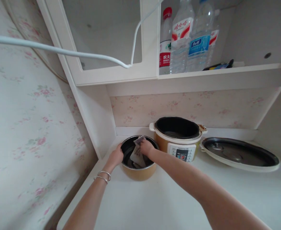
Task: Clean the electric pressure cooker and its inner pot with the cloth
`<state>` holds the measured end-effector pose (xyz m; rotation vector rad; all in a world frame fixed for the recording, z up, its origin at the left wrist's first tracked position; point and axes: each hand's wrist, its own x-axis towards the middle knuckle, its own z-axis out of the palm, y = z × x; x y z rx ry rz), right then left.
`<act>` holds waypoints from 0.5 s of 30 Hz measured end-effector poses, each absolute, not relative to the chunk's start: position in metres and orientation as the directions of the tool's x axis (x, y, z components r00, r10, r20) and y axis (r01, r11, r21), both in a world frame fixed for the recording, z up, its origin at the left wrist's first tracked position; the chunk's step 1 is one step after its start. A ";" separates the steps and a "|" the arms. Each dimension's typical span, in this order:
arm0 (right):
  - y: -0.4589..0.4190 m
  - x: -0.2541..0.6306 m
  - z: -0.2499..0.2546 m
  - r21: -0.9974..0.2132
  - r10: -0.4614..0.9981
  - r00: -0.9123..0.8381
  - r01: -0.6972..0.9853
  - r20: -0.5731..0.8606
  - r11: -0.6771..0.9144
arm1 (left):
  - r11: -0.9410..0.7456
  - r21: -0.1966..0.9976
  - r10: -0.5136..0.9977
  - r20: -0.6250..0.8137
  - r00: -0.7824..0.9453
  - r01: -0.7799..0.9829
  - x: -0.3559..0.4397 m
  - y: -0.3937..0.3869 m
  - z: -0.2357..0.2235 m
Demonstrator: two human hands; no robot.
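Note:
A yellow inner pot (139,174) with a black inside and a bright rim stands upright on the white counter. My left hand (116,155), with two bangles at the wrist, grips the pot's left rim; its thumb and fingertips are partly hidden at the edge. My right hand (146,148) reaches in over the right rim, its fingers closed on a pale, patterned cloth (137,157). The cloth hangs down inside the pot, and its lower end lies against the dark inner wall or floor.
Right of the pot stands a rice cooker (163,142) without its lid. Its detached lid (241,155) lies inner side up farther right. Overhead, a cabinet shelf (226,70) holds plastic bottles (182,41). A white cable (82,55) hangs across the upper left, near the flowered wall (22,134).

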<state>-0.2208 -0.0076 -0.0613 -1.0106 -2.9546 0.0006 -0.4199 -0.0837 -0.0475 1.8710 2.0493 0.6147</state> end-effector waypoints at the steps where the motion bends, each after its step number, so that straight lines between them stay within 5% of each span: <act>1: -0.007 -0.225 -0.062 0.062 0.580 -0.814 0.579 0.004 0.813 | 0.058 0.504 0.992 0.065 -0.105 0.862 -0.420 -0.083 -0.048; 7: -0.002 -0.243 -0.050 0.253 0.448 -0.885 0.408 -0.129 0.877 | 0.052 0.529 0.991 0.078 -0.110 0.847 -0.421 -0.082 -0.049; 15: -0.015 -0.246 -0.044 0.095 0.739 -0.648 0.737 -0.183 0.669 | 0.092 0.482 0.989 0.061 -0.138 0.871 -0.418 -0.083 -0.048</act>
